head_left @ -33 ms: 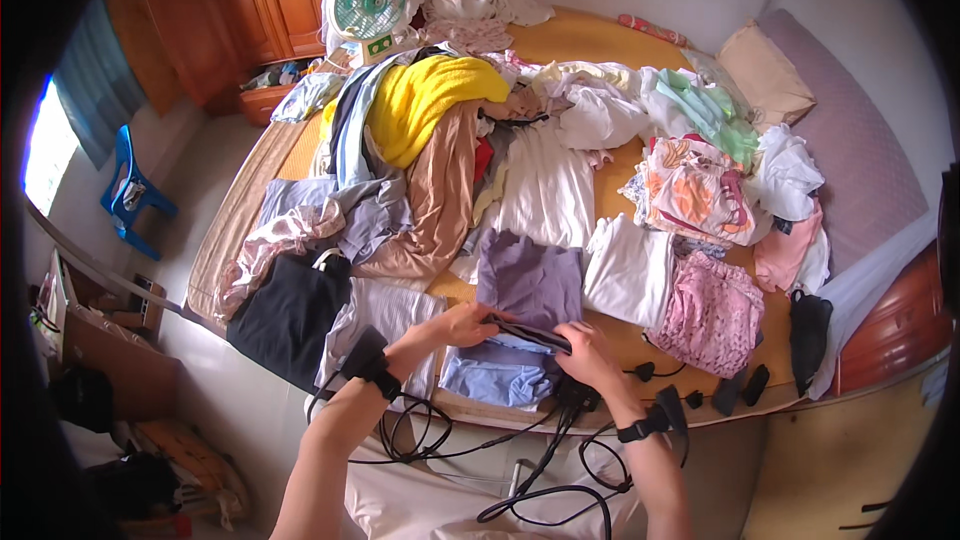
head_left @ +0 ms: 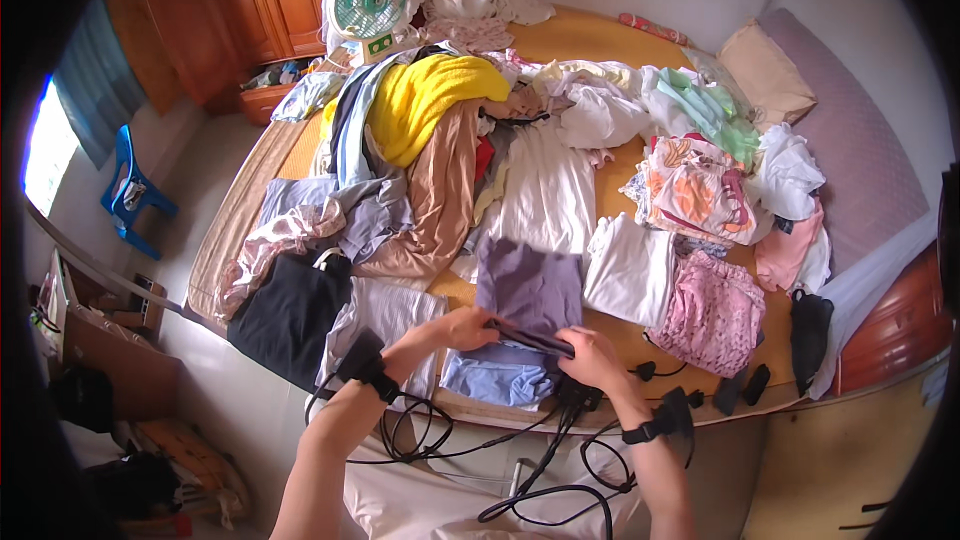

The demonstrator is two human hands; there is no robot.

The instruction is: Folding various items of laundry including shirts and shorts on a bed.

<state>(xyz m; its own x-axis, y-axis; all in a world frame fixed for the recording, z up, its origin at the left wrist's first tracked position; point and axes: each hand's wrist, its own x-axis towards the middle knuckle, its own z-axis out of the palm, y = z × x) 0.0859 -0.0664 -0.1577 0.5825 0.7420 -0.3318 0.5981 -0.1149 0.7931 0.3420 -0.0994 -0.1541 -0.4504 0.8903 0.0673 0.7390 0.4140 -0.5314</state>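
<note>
Both hands hold the near edge of a dark purple garment (head_left: 530, 285), which lies folded at the front of the bed. My left hand (head_left: 470, 327) pinches the left end of this edge. My right hand (head_left: 592, 355) is closed on the right end, and a dark band of cloth stretches between them. Whether the band is the garment's waistband I cannot tell. Just below lies a folded light blue garment (head_left: 495, 380), partly under my hands. A folded white garment (head_left: 630, 270) and a pink patterned one (head_left: 708, 312) sit to the right.
A yellow cloth (head_left: 430, 105) tops a heap of clothes on the bed. Black trousers-like cloth (head_left: 290, 310) and a striped light garment (head_left: 390, 315) lie left. Black cables (head_left: 545, 460) loop under my forearms. A fan (head_left: 368, 2) stands at the back.
The band of cloth between my hands has turned slightly, showing more even purple. My right hand has shifted a little to the right.
</note>
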